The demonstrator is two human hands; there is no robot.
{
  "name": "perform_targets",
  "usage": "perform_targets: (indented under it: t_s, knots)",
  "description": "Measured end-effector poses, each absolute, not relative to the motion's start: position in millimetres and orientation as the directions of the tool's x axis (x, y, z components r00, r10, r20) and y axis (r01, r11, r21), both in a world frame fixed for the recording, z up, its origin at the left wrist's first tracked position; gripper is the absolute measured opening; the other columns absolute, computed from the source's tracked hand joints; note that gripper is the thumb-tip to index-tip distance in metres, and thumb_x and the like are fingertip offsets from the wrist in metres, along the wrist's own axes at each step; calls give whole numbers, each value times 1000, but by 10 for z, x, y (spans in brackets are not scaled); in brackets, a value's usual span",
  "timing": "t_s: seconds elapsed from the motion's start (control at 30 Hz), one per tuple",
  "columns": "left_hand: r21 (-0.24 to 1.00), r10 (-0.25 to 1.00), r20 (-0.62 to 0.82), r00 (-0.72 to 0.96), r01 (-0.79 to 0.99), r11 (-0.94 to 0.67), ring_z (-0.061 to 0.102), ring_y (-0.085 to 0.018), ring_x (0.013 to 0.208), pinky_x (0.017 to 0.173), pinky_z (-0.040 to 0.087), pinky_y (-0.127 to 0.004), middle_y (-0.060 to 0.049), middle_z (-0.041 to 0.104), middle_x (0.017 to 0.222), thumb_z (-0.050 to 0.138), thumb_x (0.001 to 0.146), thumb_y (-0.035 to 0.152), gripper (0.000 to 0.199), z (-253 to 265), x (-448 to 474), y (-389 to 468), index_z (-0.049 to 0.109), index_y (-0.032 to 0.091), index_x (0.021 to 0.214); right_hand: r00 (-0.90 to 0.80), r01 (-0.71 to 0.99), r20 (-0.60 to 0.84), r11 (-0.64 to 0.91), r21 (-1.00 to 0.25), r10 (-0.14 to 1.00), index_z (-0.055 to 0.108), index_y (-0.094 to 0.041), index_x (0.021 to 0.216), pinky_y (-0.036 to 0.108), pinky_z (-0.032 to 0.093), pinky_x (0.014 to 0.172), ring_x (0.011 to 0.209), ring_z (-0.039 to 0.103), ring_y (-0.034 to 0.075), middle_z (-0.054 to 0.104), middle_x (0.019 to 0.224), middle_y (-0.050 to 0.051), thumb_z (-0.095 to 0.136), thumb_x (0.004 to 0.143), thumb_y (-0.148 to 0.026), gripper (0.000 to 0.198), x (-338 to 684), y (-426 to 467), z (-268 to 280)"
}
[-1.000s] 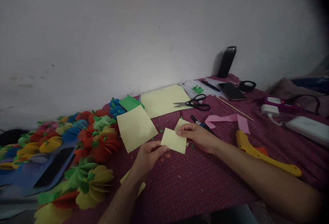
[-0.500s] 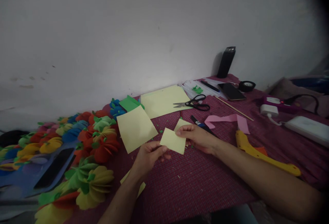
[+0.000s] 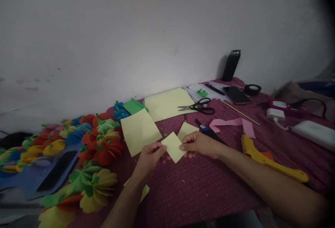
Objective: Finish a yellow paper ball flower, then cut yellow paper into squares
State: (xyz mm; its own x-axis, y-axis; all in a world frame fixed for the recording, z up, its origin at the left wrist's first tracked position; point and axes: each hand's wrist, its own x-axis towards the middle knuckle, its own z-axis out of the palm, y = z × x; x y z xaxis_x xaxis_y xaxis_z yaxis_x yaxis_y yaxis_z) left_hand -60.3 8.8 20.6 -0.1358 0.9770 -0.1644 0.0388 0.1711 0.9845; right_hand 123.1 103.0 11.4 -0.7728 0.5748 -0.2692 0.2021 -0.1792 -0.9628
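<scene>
A small pale yellow paper square (image 3: pixel 173 147) is held above the table with one corner pointing down. My left hand (image 3: pixel 153 156) pinches its left corner between thumb and fingers. At the opposite corner, my right hand (image 3: pixel 196 144) grips it the same way. Just behind lies another small yellow paper piece (image 3: pixel 186 129), partly covered by my right hand. A larger yellow sheet (image 3: pixel 140 132) rests beyond my left hand. Under my left forearm, a yellow paper strip (image 3: pixel 144 193) shows only in part.
Colourful paper pumpkins (image 3: pixel 101 147) crowd the left side. Scissors (image 3: pixel 200 106) lie on a stack of yellow sheets (image 3: pixel 167 102). To the right are a pink strip (image 3: pixel 231 121), a yellow glue gun (image 3: pixel 272 161), a phone (image 3: pixel 237 94) and a power strip (image 3: pixel 285 107). A black bottle (image 3: pixel 231 65) stands behind.
The small yellow square has turned so a corner now points down. My right hand has shifted lower along it, to the right corner. My left hand still holds the left corner.
</scene>
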Motion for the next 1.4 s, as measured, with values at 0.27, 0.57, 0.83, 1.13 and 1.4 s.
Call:
perform_targets:
  t_s: [0.27,0.57,0.83,1.13,1.4]
  knots:
    - [966,969,-206,-138,132,224,52,-10,45,45,38,-20,-3,63,52,61,68,39,28,217,-586,86,60,12,59,-804,196,-169,-15,-980,570,62,-15,67,19,34,46,46,48,6,55,55,-4,62,70,-39,24,1222,1022,120]
    - [956,970,-154,-188,220,195,52,-11,50,45,39,-20,1,60,60,57,72,41,33,189,-626,94,61,14,90,-846,336,-320,-40,-941,425,59,-14,62,16,25,37,39,39,4,62,55,0,63,69,-37,24,1238,982,74]
    - [956,974,-225,-19,191,225,49,-10,51,50,37,-20,1,58,58,65,65,38,27,96,-495,57,61,12,66,-827,392,-392,-86,-916,404,57,-14,63,13,27,34,40,44,4,62,54,-1,61,68,-34,22,1281,696,31]
    - [955,954,-264,143,177,238,51,-11,51,48,35,-21,-2,61,60,67,64,32,22,95,-429,-34,61,11,68,-818,336,-330,-74,-939,472,55,-14,60,14,29,35,38,44,4,61,54,-2,58,71,-33,22,1287,478,70]
    - [970,979,-200,-38,131,204,40,-7,40,40,28,-19,4,48,46,63,67,40,30,289,-586,-54,56,13,58,-822,380,-187,272,-884,538,62,-12,72,22,44,52,54,58,11,67,67,6,43,84,-39,35,1288,288,176]
